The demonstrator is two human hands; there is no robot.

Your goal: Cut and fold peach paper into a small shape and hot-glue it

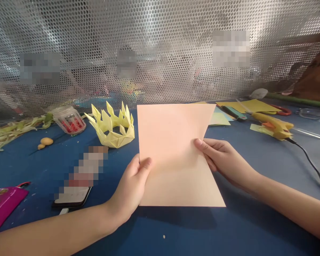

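Observation:
A peach-coloured sheet of paper (173,138) is held up over the blue table, bent across its middle. My left hand (134,181) grips its left edge, thumb on the near face and fingers hidden behind. On the right edge, my right hand (216,153) pinches the sheet in the same way, a little higher. Just beyond my left hand stands a pale yellow folded-paper crown (113,137) with pointed tips. A phone (73,197), partly blurred out, lies to the left of my left hand.
A yellow glue gun (276,126) with a black cord lies at the right. Coloured paper (246,106) and a green-handled cutter (233,112) are behind it. At the left are a clear jar (69,120), a small gourd (46,141) and a magenta case (6,206). Perforated mesh (160,46) closes the back.

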